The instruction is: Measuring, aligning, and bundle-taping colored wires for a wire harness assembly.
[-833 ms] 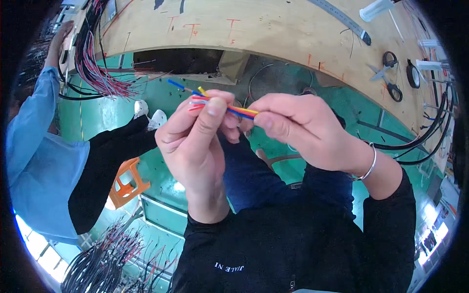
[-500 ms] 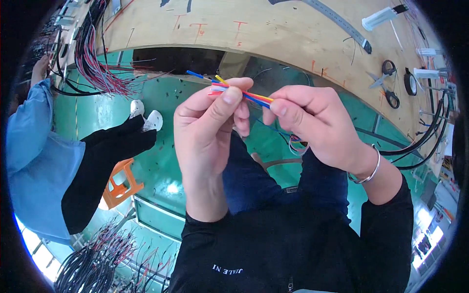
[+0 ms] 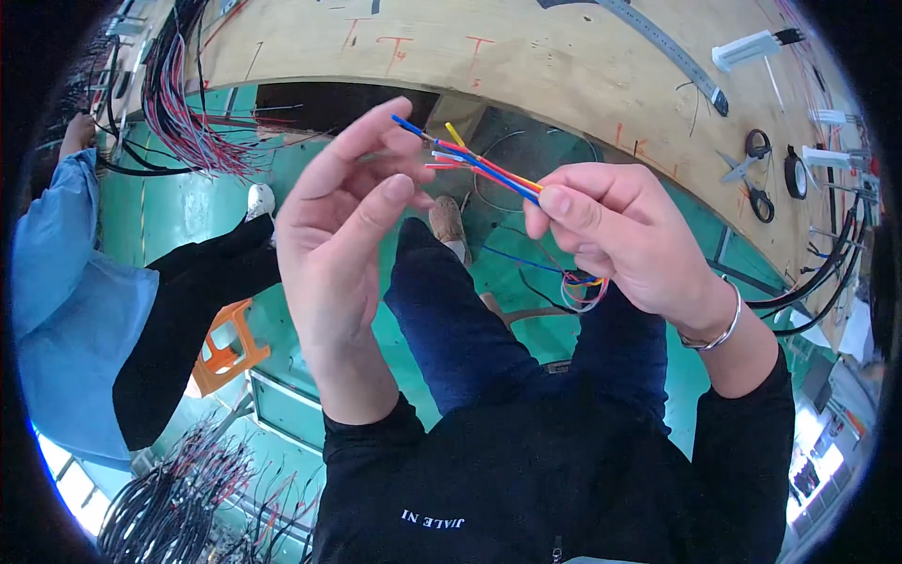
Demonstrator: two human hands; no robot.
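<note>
A small bundle of thin coloured wires (image 3: 489, 170), blue, yellow, red and white, is pinched between the thumb and fingers of my right hand (image 3: 615, 226). Their loose ends fan out to the left at uneven lengths, a blue one reaching farthest. More of the same wires hang in a loop below that hand. My left hand (image 3: 343, 216) is beside the wire ends with thumb and fingers apart, holding nothing. Its fingertips are close to the blue end; whether they touch it I cannot tell.
Beyond my hands runs a wooden bench (image 3: 526, 75) with a steel ruler (image 3: 667, 52), scissors (image 3: 752, 179) and black tape (image 3: 795, 174). Wire bundles (image 3: 178, 113) hang over its left part. A co-worker in blue (image 3: 75, 320) is at left, near an orange stool (image 3: 230, 352). Black cables (image 3: 160, 508) lie lower left.
My left hand has let go of the wires and moved left, its fingers opening. The wire ends now show spread out, still held in my right hand, which has barely moved.
</note>
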